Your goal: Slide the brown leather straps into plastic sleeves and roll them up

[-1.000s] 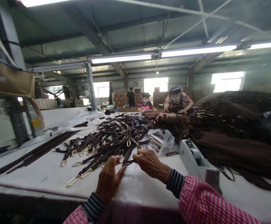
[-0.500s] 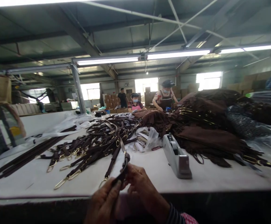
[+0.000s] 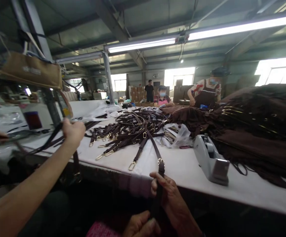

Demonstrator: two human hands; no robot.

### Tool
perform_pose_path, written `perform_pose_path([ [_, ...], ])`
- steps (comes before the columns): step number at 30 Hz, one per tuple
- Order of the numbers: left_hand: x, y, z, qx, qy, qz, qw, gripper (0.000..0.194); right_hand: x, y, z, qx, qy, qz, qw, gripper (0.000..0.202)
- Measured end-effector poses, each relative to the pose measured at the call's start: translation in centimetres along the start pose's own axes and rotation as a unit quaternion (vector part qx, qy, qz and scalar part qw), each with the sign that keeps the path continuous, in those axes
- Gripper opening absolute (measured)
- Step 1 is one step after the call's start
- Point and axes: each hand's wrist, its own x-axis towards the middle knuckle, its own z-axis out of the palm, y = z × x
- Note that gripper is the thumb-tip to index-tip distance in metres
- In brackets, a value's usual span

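The right hand (image 3: 172,197) curls round a dark strap (image 3: 154,144) just below its buckle (image 3: 161,161); the left hand (image 3: 143,225) pinches its lower length. The strap runs over the edge of the desk (image 3: 179,169) towards a tangled pile of straps (image 3: 135,120). It looks light, pliable and hardly fragile, probably smooth, best taken flat beside the buckle, where slipping seems less likely.

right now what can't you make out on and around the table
- Lower end of the held strap: head view, hidden by the left hand and shadow
- Left wrist: head view, cut off by the bottom edge
- Lettering on the tan bag: head view, blurred
- Number of heaped straps: head view, they overlap
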Motion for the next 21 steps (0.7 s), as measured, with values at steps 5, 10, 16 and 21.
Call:
perform_pose_path([
  [5,7.6,4.4,1.7,0.006,-0.018,0.058,0.998,0.073,-1.0,1.2,-0.8,0.082,0.017,-0.006,0.996,0.036],
  [10,1.0,0.1,8.3,0.007,-0.096,0.065,0.993,0.033,-1.1,-1.1,-1.1,0.015,0.048,-0.059,0.997,0.037],
  [16,-15.6,-11.7,15.3,0.035,-0.203,0.052,0.977,0.019,0.7,-4.4,-1.4,-0.219,0.114,-0.103,0.964,0.044],
  [21,-11.9,-13.7,15.0,0.197,-0.067,0.121,0.971,0.016,1.8,-7.0,-3.9,-0.316,0.213,-0.146,0.913,0.048],
])
